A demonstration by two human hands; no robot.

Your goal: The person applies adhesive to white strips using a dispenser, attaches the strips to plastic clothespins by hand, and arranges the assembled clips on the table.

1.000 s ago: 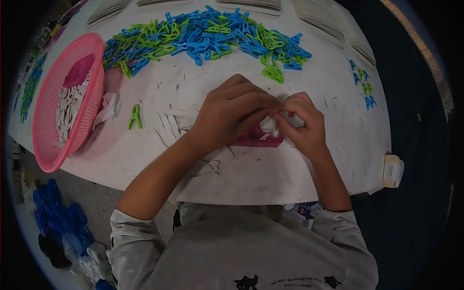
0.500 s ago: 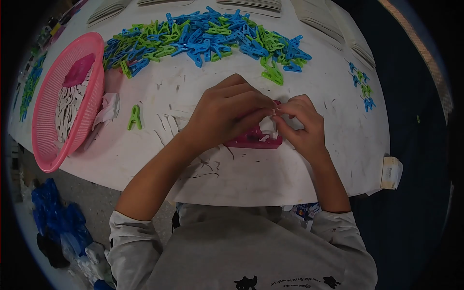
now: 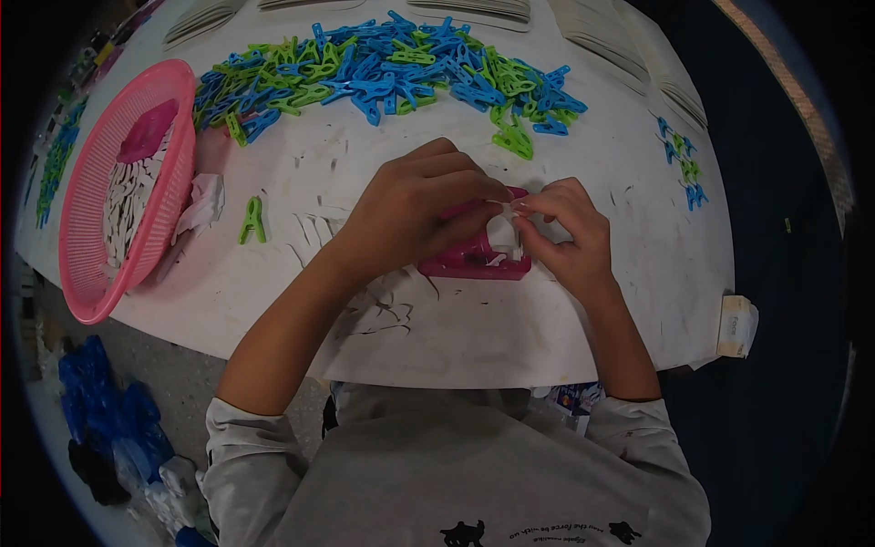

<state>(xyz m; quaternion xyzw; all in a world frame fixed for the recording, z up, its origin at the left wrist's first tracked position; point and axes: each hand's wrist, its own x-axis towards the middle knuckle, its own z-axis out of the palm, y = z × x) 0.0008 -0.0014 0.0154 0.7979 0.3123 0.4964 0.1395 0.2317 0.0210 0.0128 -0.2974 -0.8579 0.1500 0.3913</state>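
My left hand (image 3: 424, 205) and my right hand (image 3: 574, 235) meet fingertip to fingertip over a magenta plastic holder (image 3: 469, 270) on the table. Both are closed in a pinch. A small whitish bit shows between the fingertips, too small to name. Inside the holder is something white and rounded, with a scrap of white at its front edge; it resembles a tape dispenser, though my left hand hides much of it. A lone green clothespin (image 3: 252, 221) lies left of my left forearm.
Blue and green clothespins (image 3: 383, 77) lie heaped at the back. On the left a tilted pink basket (image 3: 77, 228) holds white strips and a magenta piece. Thin dark-edged strips (image 3: 387, 314) are scattered nearby. Clipped clothespins (image 3: 679, 155) lie right; a small box (image 3: 736, 326) sits at the edge.
My hands stay nearly in place over the magenta holder, with only slight shifts of the fingertips. The whole view has moved very slightly.
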